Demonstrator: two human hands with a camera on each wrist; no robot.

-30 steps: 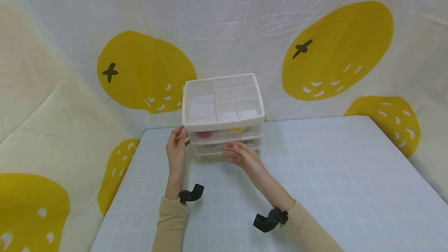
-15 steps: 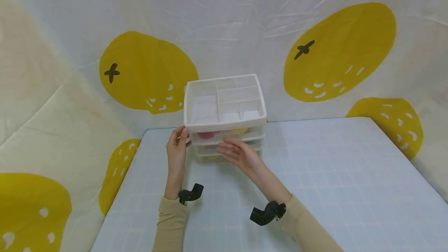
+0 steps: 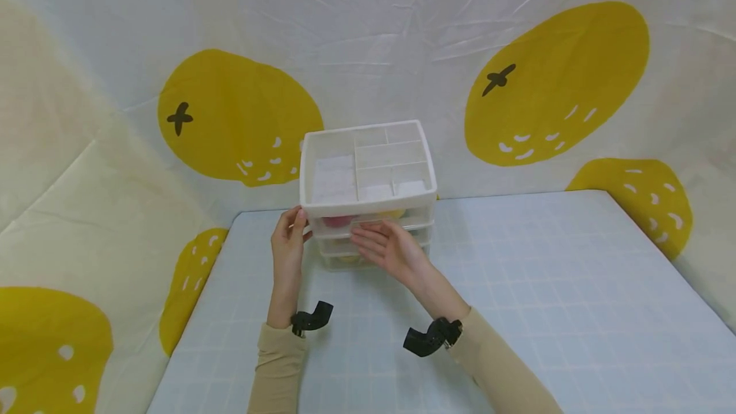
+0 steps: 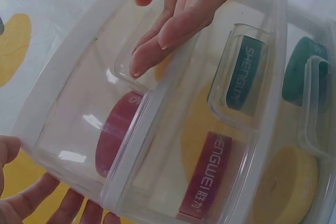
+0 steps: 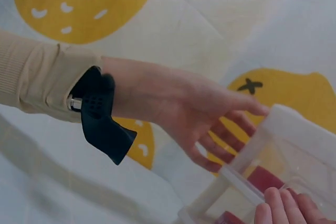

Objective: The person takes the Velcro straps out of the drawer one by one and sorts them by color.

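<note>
A white plastic drawer unit [image 3: 368, 204] with clear drawers stands at the table's back edge. My left hand [image 3: 289, 241] rests against its left side, thumb at the front corner and fingers spread along the wall. My right hand [image 3: 397, 251] is before the front, fingers extended and palm turned inward, close to the top drawer's handle [image 4: 122, 69]; contact cannot be told. Tape rolls show through the drawers: a red roll [image 4: 118, 132] in the top, a red roll [image 4: 207, 177] and green roll [image 4: 245, 72] in the middle, a yellow roll [image 4: 286, 187] and green roll [image 4: 298, 72] in the bottom.
The unit's top is a shallow open tray with dividers [image 3: 391, 165]. A pale blue checked cloth covers the table [image 3: 546, 286]. Behind it hangs a white curtain [image 3: 402, 62] printed with yellow fruit. Each wrist wears a black camera mount [image 3: 434, 337].
My right hand has moved left and slightly upward across the drawer fronts, its palm coming more into sight. My left hand keeps its place at the unit's side. The drawers look unmoved.
</note>
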